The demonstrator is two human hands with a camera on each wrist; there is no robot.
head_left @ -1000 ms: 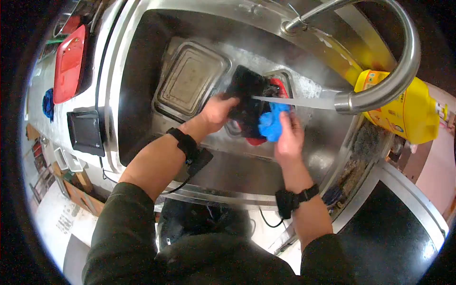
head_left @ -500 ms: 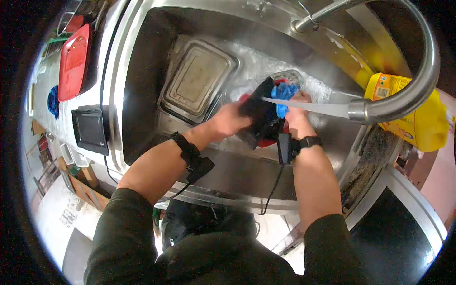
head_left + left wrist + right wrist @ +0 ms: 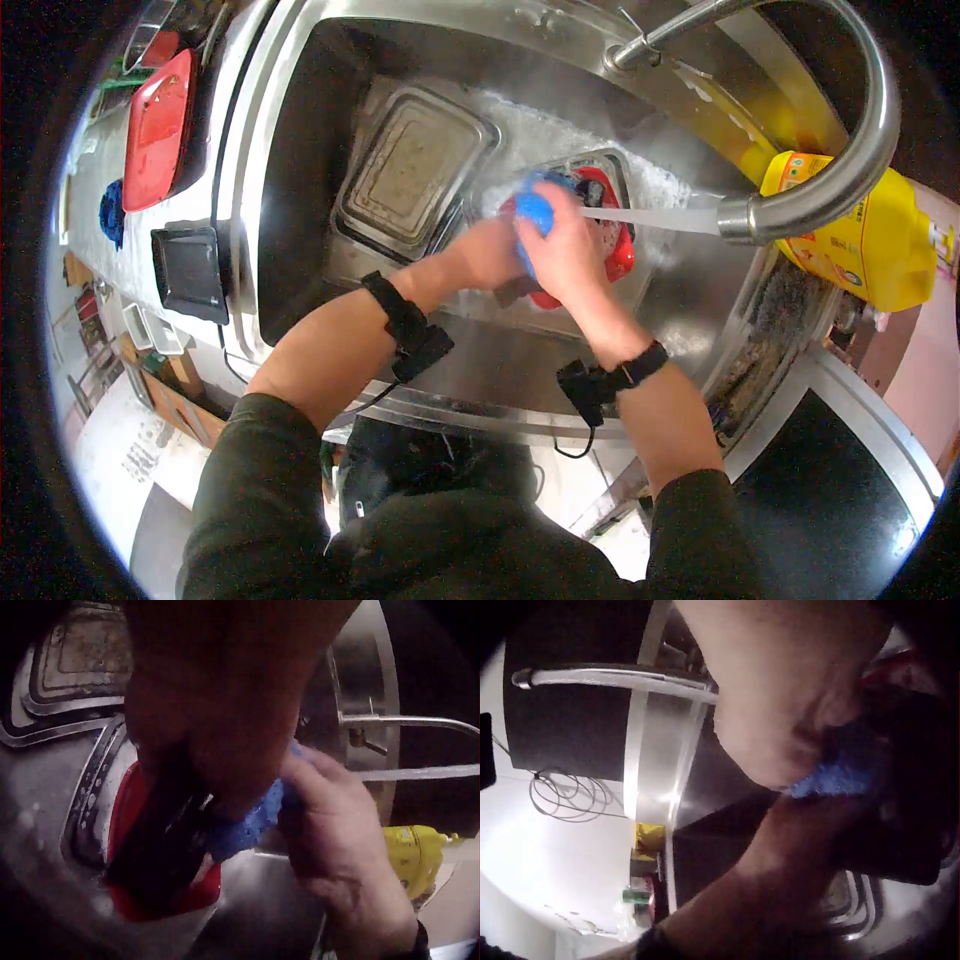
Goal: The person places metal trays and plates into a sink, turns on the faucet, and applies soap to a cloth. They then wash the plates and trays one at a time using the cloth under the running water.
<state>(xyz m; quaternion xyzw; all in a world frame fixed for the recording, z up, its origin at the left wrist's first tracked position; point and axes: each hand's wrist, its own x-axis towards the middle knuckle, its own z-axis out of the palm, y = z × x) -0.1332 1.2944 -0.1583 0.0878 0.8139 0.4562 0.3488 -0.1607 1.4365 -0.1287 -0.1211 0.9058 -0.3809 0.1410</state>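
My left hand [image 3: 487, 255] grips a black tray [image 3: 161, 832], which is tilted and mostly hidden behind the hands in the head view. My right hand [image 3: 565, 250] holds a crumpled blue cloth [image 3: 535, 212] against it, and the two hands meet over the sink. Below them a red tray [image 3: 622, 255] lies in the sink, with dark items partly on it. A stream of water [image 3: 650, 217] runs from the faucet [image 3: 740, 218] toward the right hand. The hands are blurred by motion.
A large rectangular metal pan [image 3: 408, 170] lies in the sink's left part. Foam [image 3: 660, 185] spreads near the back. A yellow jug [image 3: 870, 240] stands right of the sink. On the left counter are a red tray [image 3: 158, 130], a black tray [image 3: 190, 275] and dark blue cloth [image 3: 111, 212].
The right hand with the blue cloth swung right and back across the black tray toward the left hand. The black tray tipped from lying flat to a steep tilt, uncovering the red tray.
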